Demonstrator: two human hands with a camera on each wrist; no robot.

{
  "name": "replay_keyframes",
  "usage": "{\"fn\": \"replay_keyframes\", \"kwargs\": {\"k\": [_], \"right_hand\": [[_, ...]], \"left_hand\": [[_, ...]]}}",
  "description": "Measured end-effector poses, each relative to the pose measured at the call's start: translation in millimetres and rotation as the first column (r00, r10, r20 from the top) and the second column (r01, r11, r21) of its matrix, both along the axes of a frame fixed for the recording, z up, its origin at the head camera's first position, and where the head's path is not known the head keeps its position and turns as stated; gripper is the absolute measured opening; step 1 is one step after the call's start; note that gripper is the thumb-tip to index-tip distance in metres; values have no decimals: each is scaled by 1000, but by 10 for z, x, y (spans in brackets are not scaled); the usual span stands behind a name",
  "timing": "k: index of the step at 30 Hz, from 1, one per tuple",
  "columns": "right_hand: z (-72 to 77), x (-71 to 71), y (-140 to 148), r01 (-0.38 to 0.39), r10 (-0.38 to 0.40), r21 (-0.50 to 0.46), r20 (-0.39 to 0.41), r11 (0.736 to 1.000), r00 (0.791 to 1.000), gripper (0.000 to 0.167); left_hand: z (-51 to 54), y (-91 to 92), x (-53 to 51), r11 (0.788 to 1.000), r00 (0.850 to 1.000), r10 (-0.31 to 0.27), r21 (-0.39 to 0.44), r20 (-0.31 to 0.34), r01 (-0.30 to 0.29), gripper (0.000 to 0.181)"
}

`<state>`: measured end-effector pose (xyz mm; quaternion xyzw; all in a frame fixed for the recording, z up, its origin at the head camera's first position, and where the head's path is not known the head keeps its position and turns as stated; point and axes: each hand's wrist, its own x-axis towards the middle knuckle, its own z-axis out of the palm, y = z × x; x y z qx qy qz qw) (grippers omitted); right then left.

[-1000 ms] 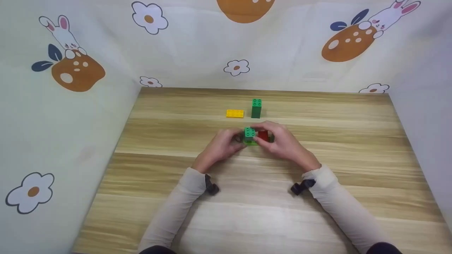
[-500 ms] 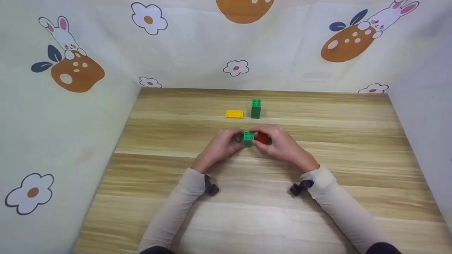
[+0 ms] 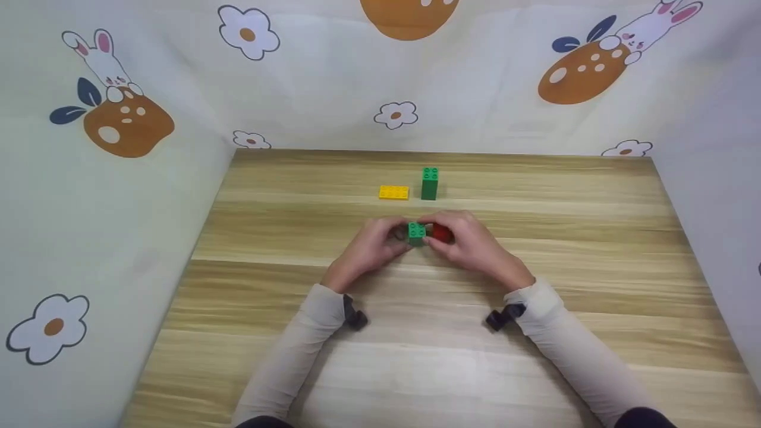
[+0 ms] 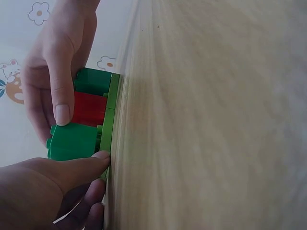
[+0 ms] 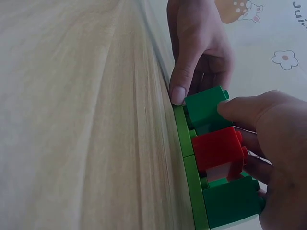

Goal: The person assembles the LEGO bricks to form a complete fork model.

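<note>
Left hand [image 3: 376, 245] pinches light-green base [image 4: 108, 128]; right hand [image 3: 475, 245] pinches green block [image 4: 74, 142] — apparently mid-seating; next move likely needs pressing down.

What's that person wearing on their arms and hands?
Long, wrinkled, pale beige cloth sleeves with plain cuffs. One small, blocky black camera sits at the left cuff, and another at the right. The left hand and right hand have no gloves.
</note>
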<state>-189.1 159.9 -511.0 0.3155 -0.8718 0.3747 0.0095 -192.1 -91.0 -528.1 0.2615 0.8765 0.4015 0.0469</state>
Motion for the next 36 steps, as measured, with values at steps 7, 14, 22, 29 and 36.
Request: {"fn": "replay_keyframes", "kwargs": {"k": [7, 14, 22, 29, 36], "right_hand": [[-13, -3, -6, 15, -15, 17, -4, 1000, 1000, 37], [-11, -2, -16, 24, -23, 25, -10, 999, 1000, 38], [-19, -10, -16, 24, -24, 18, 1, 1000, 1000, 38], [-16, -10, -12, 34, -34, 26, -7, 999, 999, 34], [-9, 0, -21, 31, -31, 26, -1, 999, 1000, 33]], "left_hand": [[10, -11, 10, 1000, 999, -6, 4, 32, 6, 37], [-1, -7, 1, 1000, 999, -1, 5, 32, 1, 35], [-8, 16, -3, 1000, 999, 20, -8, 41, -19, 33], [-5, 37, 3, 999, 998, 40, -22, 46, -39, 30], [-27, 26, 4, 999, 999, 40, -3, 30, -40, 29]]}}
